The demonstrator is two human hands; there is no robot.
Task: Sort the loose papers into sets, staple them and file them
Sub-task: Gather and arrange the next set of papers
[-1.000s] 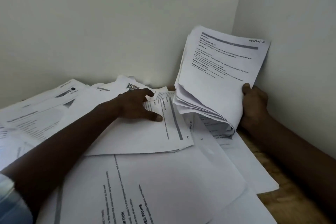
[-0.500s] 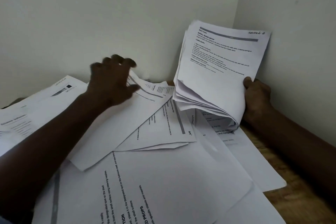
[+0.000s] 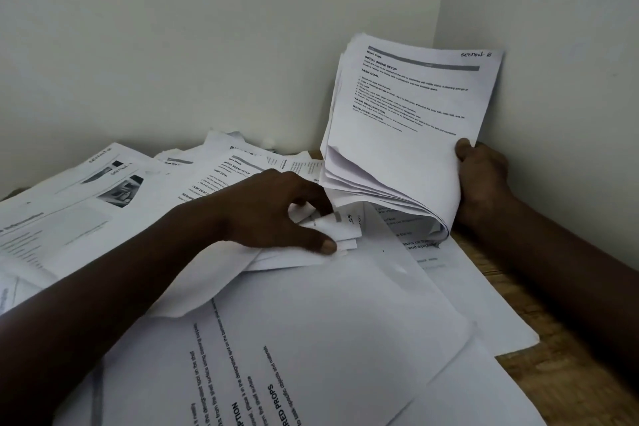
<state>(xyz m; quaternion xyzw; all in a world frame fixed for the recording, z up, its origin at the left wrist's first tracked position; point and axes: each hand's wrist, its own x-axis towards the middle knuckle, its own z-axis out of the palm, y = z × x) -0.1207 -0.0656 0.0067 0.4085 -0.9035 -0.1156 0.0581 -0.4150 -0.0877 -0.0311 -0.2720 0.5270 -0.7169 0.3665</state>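
Now the right hand (image 3: 482, 180) grips the stack (image 3: 404, 145) upright, apart from the loose papers (image 3: 328, 304) on the table (image 3: 560, 367), while the left hand (image 3: 273, 214) pinches a few, seemingly to add.

The papers (image 3: 311, 322) were white, printed in black text, several with a grey header bar. The stack (image 3: 408, 135) was white too, with black handwriting at its top corner. The tabletop (image 3: 567, 377) showed brown wood grain. The walls (image 3: 207, 28) were plain off-white.
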